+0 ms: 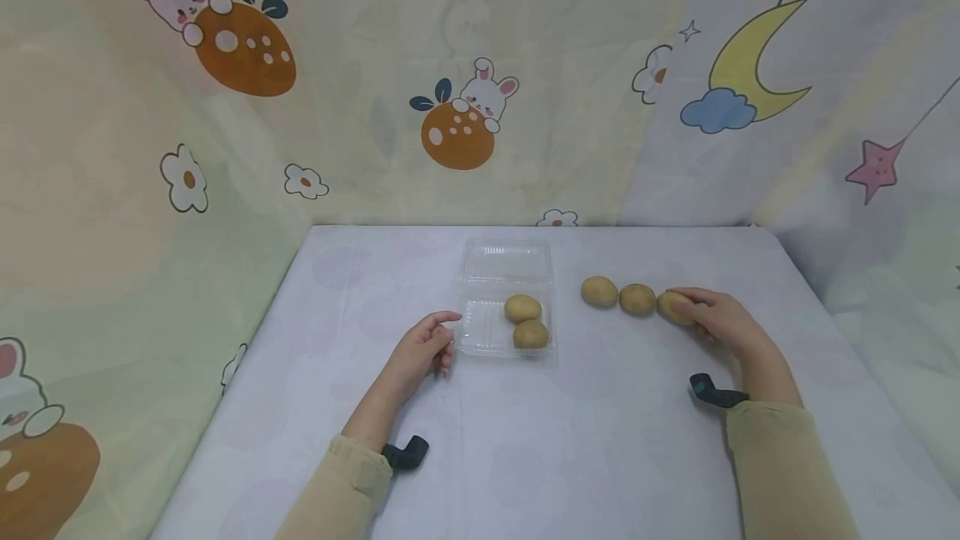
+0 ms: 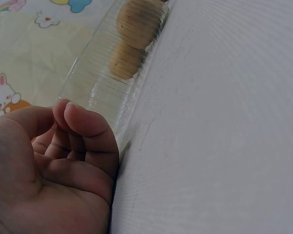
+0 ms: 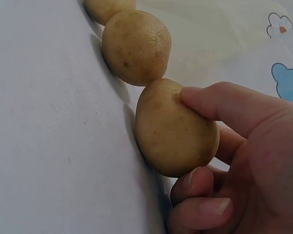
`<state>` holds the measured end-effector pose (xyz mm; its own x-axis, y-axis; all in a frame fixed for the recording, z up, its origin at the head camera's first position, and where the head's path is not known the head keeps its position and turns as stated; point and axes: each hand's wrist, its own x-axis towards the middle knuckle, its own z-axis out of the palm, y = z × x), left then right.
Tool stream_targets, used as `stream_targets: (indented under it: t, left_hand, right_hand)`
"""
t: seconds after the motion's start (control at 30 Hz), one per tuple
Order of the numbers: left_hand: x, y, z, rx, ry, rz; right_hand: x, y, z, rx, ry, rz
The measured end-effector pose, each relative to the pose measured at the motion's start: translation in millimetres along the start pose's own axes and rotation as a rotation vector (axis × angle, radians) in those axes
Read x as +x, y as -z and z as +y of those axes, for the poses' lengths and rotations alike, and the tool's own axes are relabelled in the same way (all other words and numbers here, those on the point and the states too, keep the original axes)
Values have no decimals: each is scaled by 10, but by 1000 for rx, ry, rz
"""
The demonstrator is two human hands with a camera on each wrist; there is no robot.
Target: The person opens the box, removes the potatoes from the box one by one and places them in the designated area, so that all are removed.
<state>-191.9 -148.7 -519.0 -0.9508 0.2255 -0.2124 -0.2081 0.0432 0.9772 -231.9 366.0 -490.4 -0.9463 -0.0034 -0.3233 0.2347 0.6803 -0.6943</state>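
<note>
Your right hand (image 1: 720,319) grips the nearest potato (image 1: 675,307) of a row of three lying on the white table (image 1: 600,440), to the right of centre; in the right wrist view your thumb presses its upper side while your curled fingers (image 3: 205,187) wrap under it, and the potato rests on the tabletop. It touches, or very nearly touches, the middle potato (image 1: 637,299) of the row, and the far potato (image 1: 599,292) lies just beyond that one, closest to the clear plastic box (image 1: 480,340). That box stands open at the middle of the table, its lid (image 1: 504,261) folded back away from you, and two potatoes lie in its right half: the rear potato (image 1: 522,307) and the front potato (image 1: 531,334), touching each other. Your left hand (image 1: 420,350) rests on the table just beside the box's left edge, holding nothing, its fingers loosely curled; in the left wrist view the fingertips (image 2: 83,119) lie against the box's clear wall. A black wrist mount (image 1: 405,452) shows at your left sleeve and another, the right wrist mount (image 1: 712,390), at your right one. Cloth printed with rabbits, a moon and stars hangs around the table.
</note>
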Motion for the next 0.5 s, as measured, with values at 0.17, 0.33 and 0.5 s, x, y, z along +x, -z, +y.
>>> stream_targets:
  t: [0.17,0.33,0.5]
  left_hand:
    - [-13,1,14,5,3,6]
    - [-27,-6,31,3,4,9]
    - [-20,-10,25,-1,-2,2]
  right_hand:
    - [7,-1,0,-15,-7,4]
    - [8,-3,28,-8,5,-3]
    - [15,-5,50,-1,21,0]
